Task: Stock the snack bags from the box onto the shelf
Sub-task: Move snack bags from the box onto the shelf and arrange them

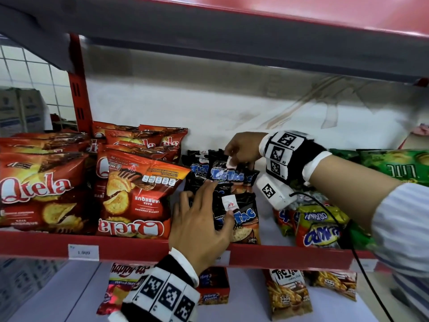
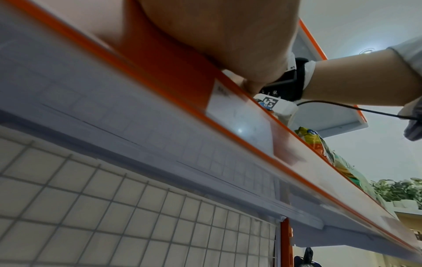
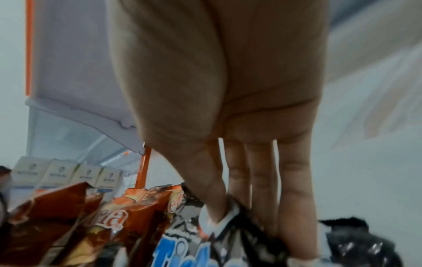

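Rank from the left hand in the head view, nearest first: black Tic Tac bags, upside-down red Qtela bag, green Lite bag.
1. Black Tic Tac bags: under the left hand.
2. Upside-down red Qtela bag: just left.
3. Green Lite bag: far right.

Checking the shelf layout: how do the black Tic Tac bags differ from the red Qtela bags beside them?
The Tic Tac bags are black, smaller, and both hands are on them; the Qtela bags are red, larger, untouched, at the left. Both lie stacked on the same shelf.

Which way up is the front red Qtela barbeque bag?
Upside down: the front red Qtela barbeque bag shows its logo inverted along its bottom edge.
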Motion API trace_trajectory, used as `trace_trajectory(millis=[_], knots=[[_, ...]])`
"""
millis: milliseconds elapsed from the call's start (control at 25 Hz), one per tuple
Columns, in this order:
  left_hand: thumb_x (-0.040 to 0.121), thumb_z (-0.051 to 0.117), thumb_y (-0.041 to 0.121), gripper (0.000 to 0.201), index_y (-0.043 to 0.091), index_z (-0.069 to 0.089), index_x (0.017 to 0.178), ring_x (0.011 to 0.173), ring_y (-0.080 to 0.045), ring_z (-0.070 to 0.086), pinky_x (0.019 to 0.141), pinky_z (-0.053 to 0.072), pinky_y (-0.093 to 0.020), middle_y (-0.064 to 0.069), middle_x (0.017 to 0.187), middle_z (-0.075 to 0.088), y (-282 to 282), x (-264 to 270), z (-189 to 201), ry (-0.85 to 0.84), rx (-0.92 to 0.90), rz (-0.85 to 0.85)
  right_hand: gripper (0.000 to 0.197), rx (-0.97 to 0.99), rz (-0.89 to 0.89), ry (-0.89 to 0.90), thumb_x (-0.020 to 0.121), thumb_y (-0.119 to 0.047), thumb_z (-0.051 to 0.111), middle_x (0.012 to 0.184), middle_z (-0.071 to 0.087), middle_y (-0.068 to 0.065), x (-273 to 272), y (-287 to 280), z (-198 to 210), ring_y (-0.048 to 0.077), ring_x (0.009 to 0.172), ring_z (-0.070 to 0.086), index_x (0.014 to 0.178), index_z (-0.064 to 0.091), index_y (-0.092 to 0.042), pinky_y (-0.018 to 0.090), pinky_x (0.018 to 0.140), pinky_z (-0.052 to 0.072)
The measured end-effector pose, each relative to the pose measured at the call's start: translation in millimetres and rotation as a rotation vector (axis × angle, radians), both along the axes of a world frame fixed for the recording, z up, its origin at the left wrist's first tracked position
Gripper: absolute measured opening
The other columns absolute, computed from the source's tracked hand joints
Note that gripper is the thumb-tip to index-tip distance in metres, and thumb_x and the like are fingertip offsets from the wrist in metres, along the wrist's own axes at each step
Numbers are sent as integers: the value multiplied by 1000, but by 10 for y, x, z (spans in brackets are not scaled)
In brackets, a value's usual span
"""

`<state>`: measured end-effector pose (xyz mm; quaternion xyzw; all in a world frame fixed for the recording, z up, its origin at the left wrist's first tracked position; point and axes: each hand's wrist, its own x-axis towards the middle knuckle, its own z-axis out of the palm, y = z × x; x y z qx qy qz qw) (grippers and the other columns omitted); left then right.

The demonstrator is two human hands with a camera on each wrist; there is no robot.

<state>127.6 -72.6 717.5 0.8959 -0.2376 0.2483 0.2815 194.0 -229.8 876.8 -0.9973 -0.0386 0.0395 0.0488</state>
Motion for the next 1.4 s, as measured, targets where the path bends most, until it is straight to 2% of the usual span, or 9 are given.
trace_trajectory(millis=[80, 200, 360, 440, 560, 760, 1000, 1200, 1400], knots=[[81, 29, 60, 67, 27, 35, 139, 121, -17, 19, 101, 36, -42, 11, 146, 40, 7, -10, -9, -39, -12, 8, 31, -215, -7, -75, 86, -17, 65, 101, 68, 3, 22, -73, 75, 2, 59, 57, 116, 65, -14, 19, 59, 44], [81, 32, 58, 63, 24, 46, 132, 118, -19, 26, 96, 40, -43, 10, 143, 43, 6, -22, -18, -64, -39, 3, 35, -255, -46, -28, 82, -21, 71, 110, 69, 0, 65, -175, -26, 5, 60, 56, 116, 67, -17, 11, 52, 45], [81, 39, 56, 55, 22, 53, 121, 114, -20, 33, 88, 47, -45, 7, 140, 48, 4, -37, -31, -120, -66, 14, 31, -147, -56, -37, 76, -25, 76, 98, 68, -5, 94, -225, -165, 15, 95, 61, 105, 70, -23, 26, 80, 49], [81, 41, 55, 52, 22, 55, 118, 112, -20, 33, 86, 48, -44, 6, 139, 50, 1, -34, -36, -153, -59, 21, 21, 16, 0, -80, 80, -32, 71, 83, 64, -17, 79, -157, -118, 8, 89, 61, 101, 70, -28, 22, 73, 46], [82, 40, 55, 54, 20, 55, 120, 112, -21, 36, 87, 46, -43, 6, 142, 47, -12, -23, -44, -151, -47, 20, 30, 160, 117, 165, 81, -47, 67, 66, 68, -22, 29, 43, -109, -9, 63, 62, 103, 71, -26, 12, 56, 45], [82, 42, 51, 50, 15, 59, 111, 103, -26, 46, 81, 50, -43, -1, 120, 57, -7, -46, -27, -157, -48, 33, 28, 95, 87, 234, 80, -30, 73, 50, 64, -15, 97, 113, -189, -6, 44, 54, 102, 73, -14, 15, 53, 42], [82, 43, 51, 46, 17, 58, 108, 101, -24, 46, 76, 50, -40, 1, 113, 57, 0, -42, -26, -169, -37, 36, 10, 161, 88, -6, 73, -21, 77, 87, 73, 3, 237, 197, -106, 10, 71, 57, 82, 73, -21, 24, 72, 46], [83, 42, 51, 45, 19, 59, 110, 101, -22, 46, 77, 49, -38, 2, 114, 57, 2, -34, -47, -167, -46, 28, 23, 22, 91, -135, 72, -15, 78, 95, 72, 1, 377, 281, -212, 11, 82, 61, 95, 73, -16, 18, 61, 41], [87, 39, 54, 46, 21, 58, 113, 104, -23, 49, 79, 48, -39, 3, 117, 57, 6, -35, -34, -141, -39, 26, 30, 29, 81, -136, 73, -30, 79, 98, 68, -4, 299, 240, -79, 13, 92, 60, 101, 70, -22, 21, 74, 40]])
